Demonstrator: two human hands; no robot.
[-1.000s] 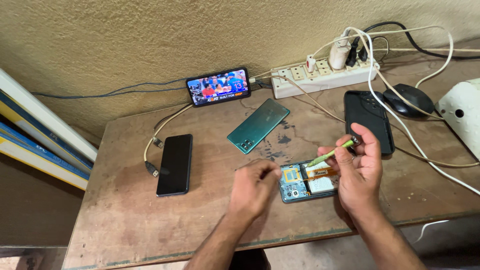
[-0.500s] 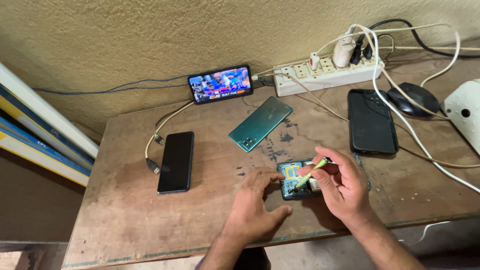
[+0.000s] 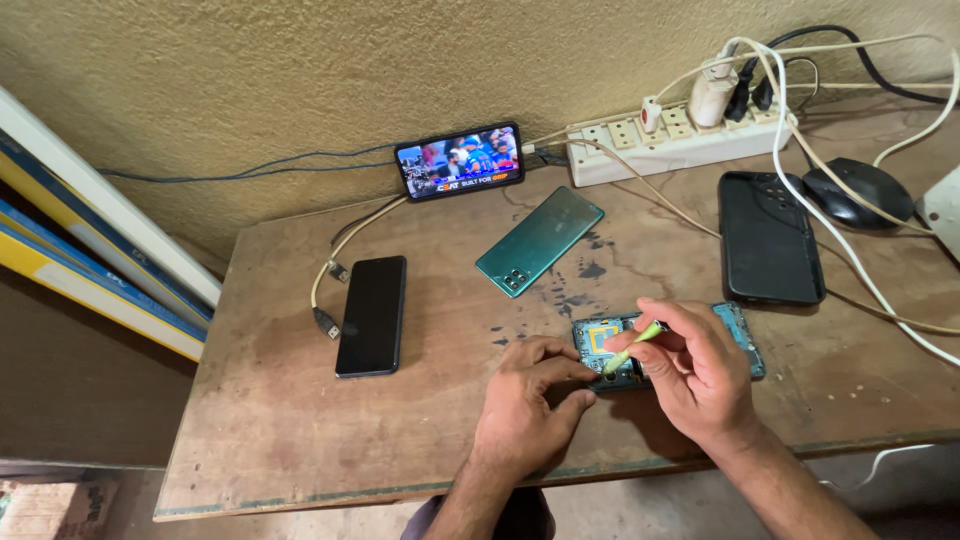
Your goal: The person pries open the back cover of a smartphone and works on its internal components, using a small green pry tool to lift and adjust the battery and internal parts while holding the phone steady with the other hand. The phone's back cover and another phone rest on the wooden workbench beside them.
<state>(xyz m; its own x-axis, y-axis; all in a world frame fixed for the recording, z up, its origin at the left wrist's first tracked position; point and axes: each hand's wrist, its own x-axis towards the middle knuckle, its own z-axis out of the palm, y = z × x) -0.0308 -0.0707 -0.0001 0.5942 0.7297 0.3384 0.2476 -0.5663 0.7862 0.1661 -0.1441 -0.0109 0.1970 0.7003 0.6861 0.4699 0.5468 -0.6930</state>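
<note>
Now we bend over the opened phone (image 3: 735, 335), lying near the front edge of the bench (image 3: 300, 440), its long axis running from nine to three o'clock. Our right hand (image 3: 695, 375) is closed around a slim green tool (image 3: 632, 347), whose tip points toward eight o'clock onto the phone's left end. Our left hand (image 3: 525, 400) sits just at nine o'clock of that end, fingertips pinched against its corner, holding nothing else. Both hands are equally near.
</note>
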